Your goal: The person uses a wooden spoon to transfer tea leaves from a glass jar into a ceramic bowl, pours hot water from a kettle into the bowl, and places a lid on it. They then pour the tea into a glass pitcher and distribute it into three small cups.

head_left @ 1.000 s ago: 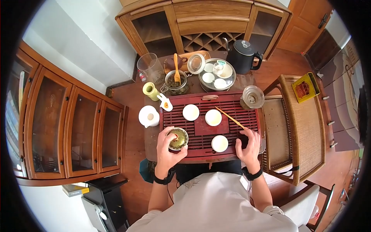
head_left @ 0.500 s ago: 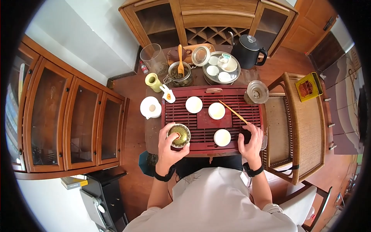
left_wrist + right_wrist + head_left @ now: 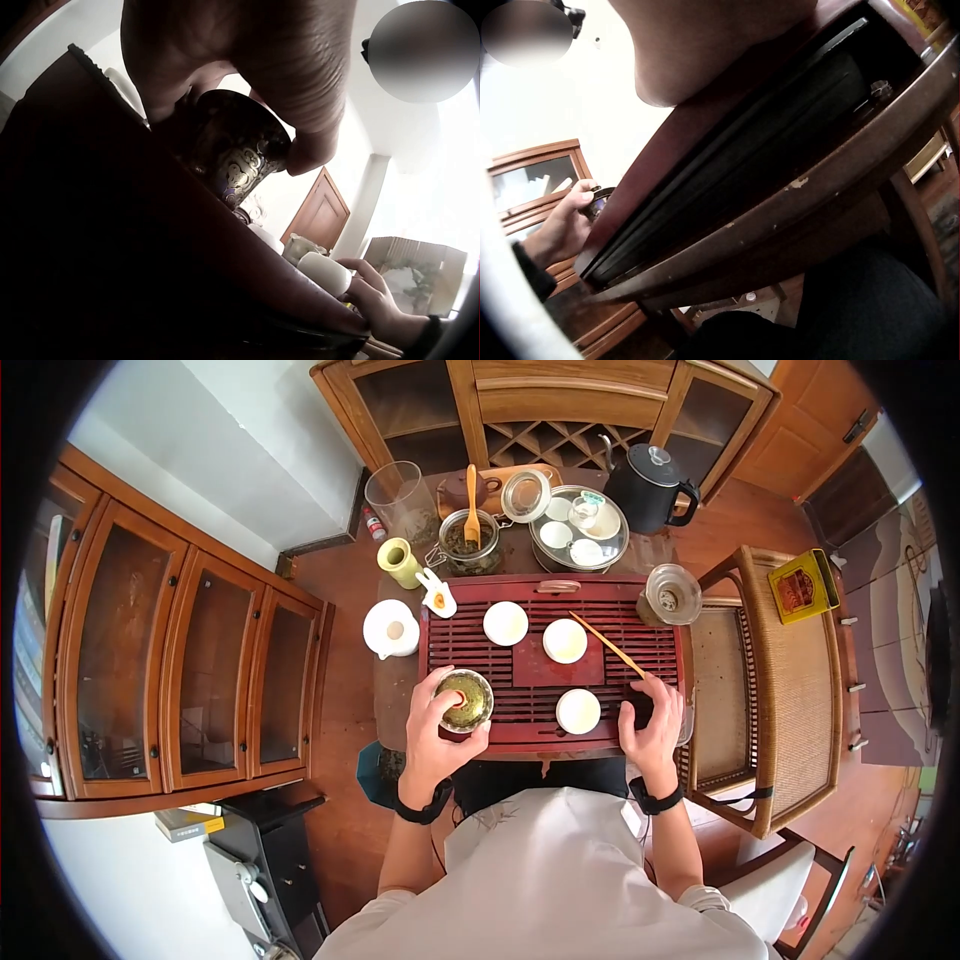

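At the front left of the slatted red tea tray (image 3: 530,745), my left hand (image 3: 432,730) grips a gaiwan (image 3: 478,710). Thumb and fingers span opposite sides of its rim, and one finger presses the red-ringed middle of its greenish-gold lid. In the left wrist view, the dark bowl (image 3: 244,161) shows a gold pattern. My right hand (image 3: 655,730) rests at the tray's right edge with loosely bent fingers. Its fingertips lie right by the near end of a thin wooden stick (image 3: 608,643). A white cup (image 3: 578,712) stands between the hands, with two more white cups (image 3: 506,623) behind it.
Left of the tray stand a white pitcher (image 3: 390,630), a green vase (image 3: 400,563) and a hand-shaped ornament (image 3: 439,596). Behind are a tea-leaf jar (image 3: 470,550), a glass-lidded pot of cups (image 3: 580,530) and a black kettle (image 3: 650,490). A glass strainer cup (image 3: 668,600) stands at right.
The head view has shifted, so the tray and cups appear higher in it. Both hands keep about the same places on the tray, the left still gripping the gaiwan.
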Demonstrator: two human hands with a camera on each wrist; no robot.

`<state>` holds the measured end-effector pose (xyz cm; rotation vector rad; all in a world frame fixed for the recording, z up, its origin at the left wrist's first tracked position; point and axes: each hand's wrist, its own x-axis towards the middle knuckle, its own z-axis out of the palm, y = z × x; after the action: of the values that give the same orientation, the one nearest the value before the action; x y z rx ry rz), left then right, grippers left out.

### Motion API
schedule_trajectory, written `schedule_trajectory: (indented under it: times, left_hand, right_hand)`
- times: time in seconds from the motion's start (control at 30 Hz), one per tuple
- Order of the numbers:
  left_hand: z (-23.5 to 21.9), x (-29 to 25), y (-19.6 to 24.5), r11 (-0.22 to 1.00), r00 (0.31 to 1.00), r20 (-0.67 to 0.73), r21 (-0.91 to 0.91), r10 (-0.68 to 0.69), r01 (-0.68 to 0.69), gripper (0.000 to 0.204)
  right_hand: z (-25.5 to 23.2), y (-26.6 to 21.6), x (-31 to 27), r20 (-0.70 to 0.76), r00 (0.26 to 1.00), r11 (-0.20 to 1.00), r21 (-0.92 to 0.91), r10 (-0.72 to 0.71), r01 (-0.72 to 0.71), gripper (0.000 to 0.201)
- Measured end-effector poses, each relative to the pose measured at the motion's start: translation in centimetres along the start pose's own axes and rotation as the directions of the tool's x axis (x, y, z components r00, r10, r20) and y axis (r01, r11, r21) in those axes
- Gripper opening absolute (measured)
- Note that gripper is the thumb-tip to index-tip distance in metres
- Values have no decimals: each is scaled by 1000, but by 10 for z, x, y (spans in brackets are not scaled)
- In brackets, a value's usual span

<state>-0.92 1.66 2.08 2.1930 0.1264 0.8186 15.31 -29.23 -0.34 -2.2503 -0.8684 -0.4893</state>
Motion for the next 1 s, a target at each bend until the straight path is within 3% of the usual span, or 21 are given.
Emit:
schedule_trajectory:
  times: [0.33, 1.0]
  left_hand:
    - [3, 3, 0, 992, 997, -18, 102, 74, -72, 64]
    - [4, -1, 4, 989, 1000, -20, 148, 15, -12, 70]
  right_hand:
    - [-1, -1, 0, 14, 1000, 1000, -8, 11, -11, 49]
    - [-1, -1, 2, -1, 1000, 1000, -11, -7, 7, 57]
